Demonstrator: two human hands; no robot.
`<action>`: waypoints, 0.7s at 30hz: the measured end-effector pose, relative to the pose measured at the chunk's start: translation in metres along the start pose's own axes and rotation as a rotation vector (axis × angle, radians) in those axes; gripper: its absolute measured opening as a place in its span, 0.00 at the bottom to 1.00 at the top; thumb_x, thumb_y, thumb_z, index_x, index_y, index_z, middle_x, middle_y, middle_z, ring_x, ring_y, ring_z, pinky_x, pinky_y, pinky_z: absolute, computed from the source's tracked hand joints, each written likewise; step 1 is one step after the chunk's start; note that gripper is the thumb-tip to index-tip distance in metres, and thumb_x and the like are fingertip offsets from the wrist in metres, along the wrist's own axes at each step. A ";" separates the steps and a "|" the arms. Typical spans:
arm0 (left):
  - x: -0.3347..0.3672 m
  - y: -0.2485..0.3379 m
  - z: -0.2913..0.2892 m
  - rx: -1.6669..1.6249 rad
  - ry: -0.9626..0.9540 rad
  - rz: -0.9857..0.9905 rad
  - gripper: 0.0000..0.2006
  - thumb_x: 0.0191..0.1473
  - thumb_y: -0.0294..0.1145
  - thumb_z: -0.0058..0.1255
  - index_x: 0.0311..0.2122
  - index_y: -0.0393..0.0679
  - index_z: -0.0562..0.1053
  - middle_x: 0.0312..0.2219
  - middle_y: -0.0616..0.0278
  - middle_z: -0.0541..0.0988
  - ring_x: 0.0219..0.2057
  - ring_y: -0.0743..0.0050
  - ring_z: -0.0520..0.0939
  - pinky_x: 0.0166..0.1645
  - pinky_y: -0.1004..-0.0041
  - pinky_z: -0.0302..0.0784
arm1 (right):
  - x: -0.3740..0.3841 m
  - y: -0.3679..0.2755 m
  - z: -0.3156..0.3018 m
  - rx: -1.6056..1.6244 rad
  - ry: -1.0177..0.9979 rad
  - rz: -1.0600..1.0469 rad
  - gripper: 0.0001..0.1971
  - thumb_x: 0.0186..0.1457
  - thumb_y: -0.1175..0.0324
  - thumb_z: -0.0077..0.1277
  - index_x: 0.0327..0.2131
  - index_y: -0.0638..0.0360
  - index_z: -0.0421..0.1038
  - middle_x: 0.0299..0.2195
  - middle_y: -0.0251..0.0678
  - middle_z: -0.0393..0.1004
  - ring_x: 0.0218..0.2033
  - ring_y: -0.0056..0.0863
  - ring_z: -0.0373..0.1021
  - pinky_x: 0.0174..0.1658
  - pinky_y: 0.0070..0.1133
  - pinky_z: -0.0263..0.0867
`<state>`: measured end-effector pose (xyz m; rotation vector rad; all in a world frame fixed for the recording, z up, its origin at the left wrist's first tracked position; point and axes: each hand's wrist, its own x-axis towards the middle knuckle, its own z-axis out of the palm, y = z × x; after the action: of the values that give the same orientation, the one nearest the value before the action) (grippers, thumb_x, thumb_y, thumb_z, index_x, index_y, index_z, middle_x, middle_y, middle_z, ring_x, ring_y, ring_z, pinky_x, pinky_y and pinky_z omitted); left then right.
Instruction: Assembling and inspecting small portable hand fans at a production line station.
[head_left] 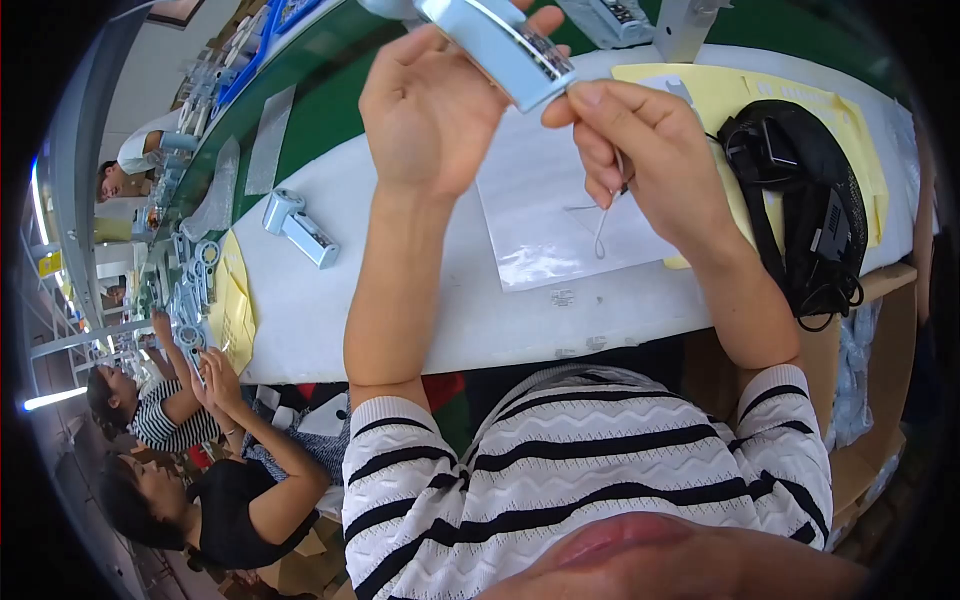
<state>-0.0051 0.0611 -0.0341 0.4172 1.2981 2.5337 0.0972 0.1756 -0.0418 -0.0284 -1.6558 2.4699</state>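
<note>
A light blue handheld device (490,45), which looks like a small fan housing with dark parts along an open side, is held up at the top of the head view. My left hand (425,125) supports it from behind, fingers curled round it and partly hidden. Thumb and fingers of my right hand (655,150) are closed at the device's lower end. A thin pale cord (600,238) with a dark bead hangs in a loop from the right hand. On the table to the left lies a similar blue device (302,230), apart from both hands.
White sheeting covers the worktop (480,325), with a clear plastic sheet (530,262) on it. A black mesh bag (790,190) lies on yellow paper (870,165) at right. Another blue unit (610,25) stands at the back. Co-workers (240,500) sit along the left.
</note>
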 end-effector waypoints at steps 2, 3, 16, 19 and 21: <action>0.003 0.006 -0.004 0.026 -0.020 0.007 0.15 0.54 0.35 0.50 0.43 0.37 0.69 0.25 0.66 0.74 0.23 0.75 0.76 0.32 0.78 0.74 | 0.003 -0.003 -0.002 -0.016 0.007 0.001 0.13 0.60 0.68 0.43 0.33 0.69 0.74 0.13 0.25 0.60 0.13 0.12 0.53 0.16 0.12 0.55; 0.005 0.009 -0.005 0.038 -0.023 0.010 0.15 0.55 0.35 0.51 0.44 0.37 0.69 0.26 0.66 0.74 0.23 0.75 0.76 0.32 0.78 0.74 | 0.004 -0.003 -0.002 -0.031 0.004 0.004 0.13 0.60 0.68 0.43 0.33 0.70 0.74 0.13 0.25 0.60 0.13 0.12 0.53 0.17 0.12 0.56; 0.004 0.021 -0.005 0.276 0.180 0.149 0.15 0.54 0.33 0.51 0.44 0.35 0.68 0.27 0.66 0.74 0.23 0.71 0.76 0.32 0.76 0.73 | 0.006 0.012 -0.002 -0.567 0.032 -0.167 0.14 0.60 0.64 0.45 0.29 0.64 0.74 0.14 0.24 0.58 0.13 0.10 0.52 0.16 0.10 0.50; 0.046 0.034 -0.066 0.057 0.331 0.389 0.15 0.53 0.35 0.52 0.42 0.35 0.70 0.24 0.65 0.74 0.24 0.67 0.77 0.34 0.73 0.74 | -0.004 0.015 0.004 -0.579 -0.064 -0.098 0.14 0.60 0.64 0.45 0.29 0.64 0.74 0.14 0.24 0.58 0.12 0.10 0.51 0.15 0.10 0.49; 0.031 0.056 -0.109 0.017 0.399 0.497 0.15 0.52 0.36 0.52 0.41 0.35 0.71 0.23 0.65 0.74 0.24 0.66 0.77 0.34 0.72 0.74 | -0.009 0.018 0.005 -0.565 -0.133 -0.019 0.14 0.60 0.64 0.45 0.29 0.64 0.74 0.14 0.24 0.59 0.12 0.10 0.51 0.14 0.10 0.49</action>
<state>-0.0793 -0.0401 -0.0449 0.2691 1.5022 3.1471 0.1028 0.1626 -0.0570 0.0819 -2.3392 1.9447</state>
